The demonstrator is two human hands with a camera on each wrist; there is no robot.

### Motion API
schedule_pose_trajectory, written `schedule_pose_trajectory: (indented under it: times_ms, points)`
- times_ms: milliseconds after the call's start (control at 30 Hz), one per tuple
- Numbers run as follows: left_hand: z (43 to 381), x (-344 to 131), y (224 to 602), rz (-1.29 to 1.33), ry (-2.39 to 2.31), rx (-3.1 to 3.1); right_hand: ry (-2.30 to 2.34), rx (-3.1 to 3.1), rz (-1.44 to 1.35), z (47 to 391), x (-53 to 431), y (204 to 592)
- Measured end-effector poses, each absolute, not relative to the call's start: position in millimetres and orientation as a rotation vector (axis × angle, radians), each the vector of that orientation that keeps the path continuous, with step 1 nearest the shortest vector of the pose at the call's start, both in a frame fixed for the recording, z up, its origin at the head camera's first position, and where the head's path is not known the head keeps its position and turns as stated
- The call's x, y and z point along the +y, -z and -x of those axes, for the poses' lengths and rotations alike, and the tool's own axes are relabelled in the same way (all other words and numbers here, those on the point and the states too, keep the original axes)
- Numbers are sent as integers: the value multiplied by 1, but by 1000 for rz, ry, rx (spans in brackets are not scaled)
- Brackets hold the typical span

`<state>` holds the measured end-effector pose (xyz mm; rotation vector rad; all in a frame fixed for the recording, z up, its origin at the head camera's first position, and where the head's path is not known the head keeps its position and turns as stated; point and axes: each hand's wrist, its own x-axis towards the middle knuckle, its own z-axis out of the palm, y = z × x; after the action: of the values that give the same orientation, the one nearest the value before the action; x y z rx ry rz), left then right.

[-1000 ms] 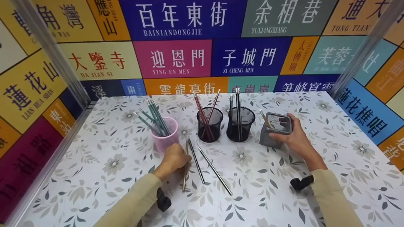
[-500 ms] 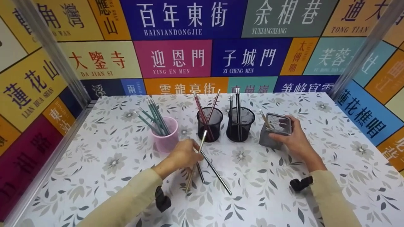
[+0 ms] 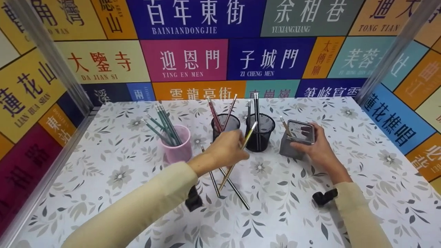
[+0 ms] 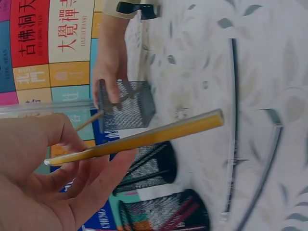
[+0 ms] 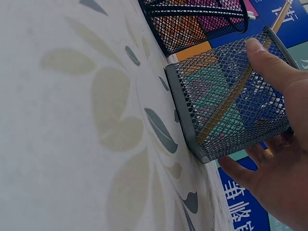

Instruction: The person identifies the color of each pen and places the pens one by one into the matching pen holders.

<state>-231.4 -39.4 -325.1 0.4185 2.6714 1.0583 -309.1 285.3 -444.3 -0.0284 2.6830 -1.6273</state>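
Observation:
My left hand (image 3: 225, 150) pinches a yellow pencil (image 4: 178, 127) between thumb and fingers, its white eraser end up in the head view. It hangs over two dark pencils lying on the table, one to the left (image 3: 214, 182) and one to the right (image 3: 239, 194). At the right, my right hand (image 3: 320, 148) grips a grey square mesh pencil holder (image 5: 226, 96), thumb on one side and fingers behind. A gold pencil (image 3: 285, 126) leans inside that holder. The holder's base seems to rest on the table.
A pink cup (image 3: 179, 153) with several green pencils stands at the left. Two round black mesh cups stand in the middle: the left cup (image 3: 215, 132), partly behind my left hand, has red pencils, and the right cup (image 3: 263, 143) has black ones. A sign-patterned wall (image 3: 193, 60) closes the back.
My left hand has picked the yellow pencil up from beside the pink cup and carried it rightward, tilting it. My right hand stays on the mesh holder. The head view has shifted slightly.

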Motion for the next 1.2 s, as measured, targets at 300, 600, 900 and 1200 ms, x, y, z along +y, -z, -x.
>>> schedule_pose_trajectory:
  times_ms: [300,600,900,1200]
  points:
    - [247,10,302,-598,-1333,2668,1674,2664,71,307,287,452]
    - [269,57,303,-651,-1496,2769,1719,2691,92,307,287,452]
    - [288,88,307,-576,-1809,2772,1758,2704,181,308,283,451]
    - [301,99,343,-513,-2078,2802,1722,2699,118,307,283,449]
